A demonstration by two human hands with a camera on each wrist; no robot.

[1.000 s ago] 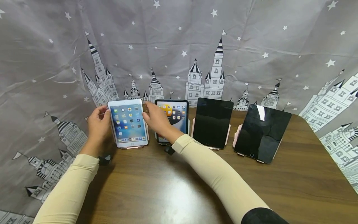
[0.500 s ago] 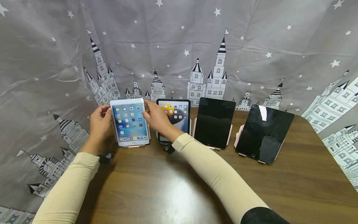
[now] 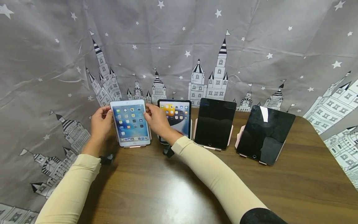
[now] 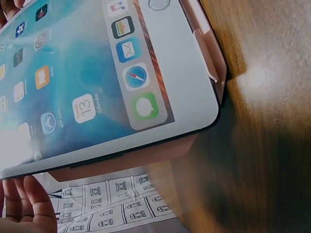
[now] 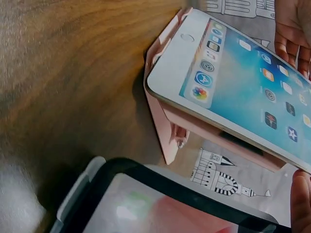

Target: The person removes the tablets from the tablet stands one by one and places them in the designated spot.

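So both our hands are on the white tablet [image 3: 130,123] right now: the left hand [image 3: 99,126] has its fingers curled around the left edge, and the right hand [image 3: 156,119] pinches the right edge up near the top corner. That's a two-sided grip holding the tablet by its long edges, thumbs staying off the glass as far as we can tell.

Handling-wise, we'd guess it's light but totally rigid, a thin slab of glass and metal. The back is probably slick, and the screen won't forgive a drop or a knock on the desk [image 3: 173,186], so the edges are the sane place to hold it.

It sits at the far left of the desk, leaning back on a pink stand [image 5: 167,131], with the bottom edge caught by the stand's little lip.

Looks: white bezel, round home button at the bottom, screen lit up with a blue wallpaper and rows of app icons.

Just to its right is a black-framed tablet [image 3: 176,118] that's also on, partly behind our right hand, then two dark tablets further right.
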